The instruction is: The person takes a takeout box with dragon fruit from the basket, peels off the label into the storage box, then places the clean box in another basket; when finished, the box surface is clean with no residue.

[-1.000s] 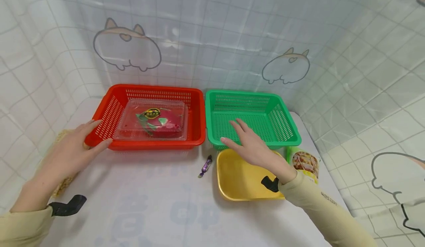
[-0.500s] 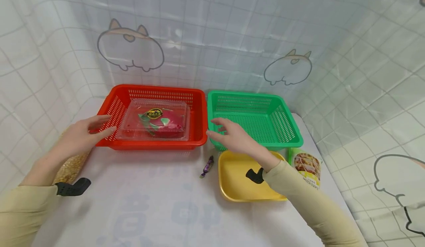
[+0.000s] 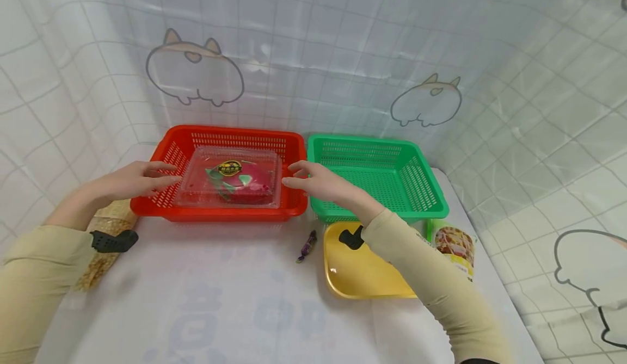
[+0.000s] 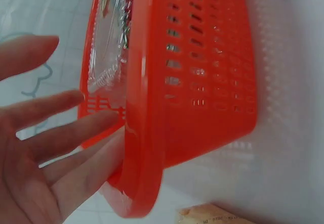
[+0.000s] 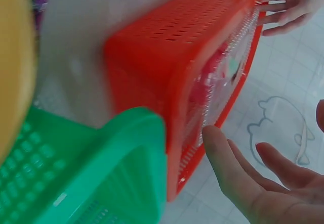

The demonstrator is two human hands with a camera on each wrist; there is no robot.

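Observation:
In the head view, a clear plastic clamshell box (image 3: pixel 206 160) lies inside the red slotted basket (image 3: pixel 235 215). Through its lid shows a pink thing with green tips, like a dragon fruit, under a black and yellow label. My left hand (image 3: pixel 128 181) is over the basket's left end, its fingers extended toward the box. The left wrist view has those fingers (image 4: pixel 76 133) spread at the basket's rim; whether they touch it, I cannot tell. Over the basket's right end, my right hand (image 3: pixel 325 183) reaches toward the box's right side, fingers loosely bent and holding nothing.
A green basket (image 3: pixel 431 213) stands right of the red one. In front of it are a yellow tray (image 3: pixel 362 277) and a purple-wrapped candy (image 3: pixel 307 246). A printed food packet (image 3: pixel 455 247) lies at right, a bag of grain-like pieces (image 3: pixel 105 244) at left. Patterned curtains surround the table.
Both hands have moved in toward the clear box. The right hand has shifted left from above the green basket; the left has risen slightly and moved right. The containers stay put.

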